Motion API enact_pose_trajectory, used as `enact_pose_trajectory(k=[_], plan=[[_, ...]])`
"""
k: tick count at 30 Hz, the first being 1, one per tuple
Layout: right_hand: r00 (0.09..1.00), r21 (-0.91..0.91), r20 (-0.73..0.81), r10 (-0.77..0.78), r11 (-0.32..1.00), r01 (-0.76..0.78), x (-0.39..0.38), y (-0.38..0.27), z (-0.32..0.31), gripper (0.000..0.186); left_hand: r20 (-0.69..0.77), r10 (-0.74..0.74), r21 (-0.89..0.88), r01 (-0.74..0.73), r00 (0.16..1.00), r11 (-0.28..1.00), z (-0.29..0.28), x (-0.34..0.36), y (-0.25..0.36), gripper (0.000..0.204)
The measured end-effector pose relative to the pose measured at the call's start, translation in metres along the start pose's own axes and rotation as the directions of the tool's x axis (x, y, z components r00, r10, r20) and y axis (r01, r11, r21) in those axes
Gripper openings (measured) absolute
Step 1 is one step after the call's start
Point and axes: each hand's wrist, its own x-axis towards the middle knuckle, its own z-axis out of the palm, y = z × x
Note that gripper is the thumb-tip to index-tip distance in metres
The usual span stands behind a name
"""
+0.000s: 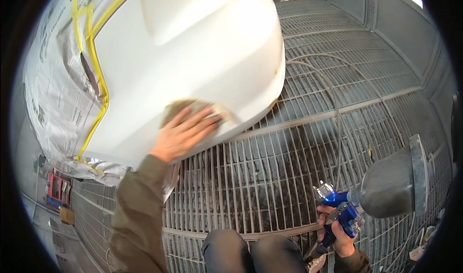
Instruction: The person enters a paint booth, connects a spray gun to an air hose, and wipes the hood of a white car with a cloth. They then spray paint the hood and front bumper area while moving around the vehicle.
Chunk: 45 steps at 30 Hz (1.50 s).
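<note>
My left hand (185,135) presses a folded beige cloth (181,108) against the lower part of a large white curved body panel (207,51), fingers slightly spread over it and a little blurred. The panel is bordered on the left by yellow masking tape (101,99) and printed paper sheeting (55,85). At the lower right, my right hand (340,232) grips a blue and silver spray gun (337,200) with a grey cup (386,186) attached to it, held away from the panel over the floor grating.
The floor is metal grating (231,186) with a hose (333,94) lying across it. Grey booth walls (395,32) rise at the right. A red rack (57,188) and a cardboard box (66,216) sit at the lower left. My knees (226,253) show at the bottom.
</note>
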Motion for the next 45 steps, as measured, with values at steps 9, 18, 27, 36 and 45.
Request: enact_pose_trajectory(k=[9, 18, 27, 36, 45], plan=[[0.988, 0.005, 0.148, 0.048, 0.999, -0.049, 0.018, -0.136, 0.045, 0.075, -0.077, -0.147, -0.387, 0.107, 0.986, 0.916, -0.07, 0.18, -0.027, 0.028], [0.985, 0.11, 0.07, 0.155, 0.981, -0.162, 0.028, -0.304, 0.059, 0.038, 0.196, 0.566, -0.361, -0.477, 0.801, 0.801, -0.064, 0.172, -0.069, 0.032], [0.949, 0.231, -0.058, 0.31, 0.929, -0.289, 0.05, -0.378, 0.028, 0.042, 0.408, 0.619, -0.321, -0.529, 0.671, 0.785, -0.029, 0.246, -0.031, 0.026], [0.891, 0.163, -0.067, 0.45, 0.885, -0.435, 0.121, -0.42, 0.002, 0.035, 0.558, 0.531, -0.48, -0.274, 0.638, 0.833, 0.033, 0.322, -0.001, 0.028], [0.916, 0.054, -0.248, 0.317, 0.948, -0.313, 0.217, -0.504, -0.005, 0.047, 0.658, 0.345, -0.661, 0.295, 0.67, 0.69, 0.029, 0.398, -0.091, 0.018]])
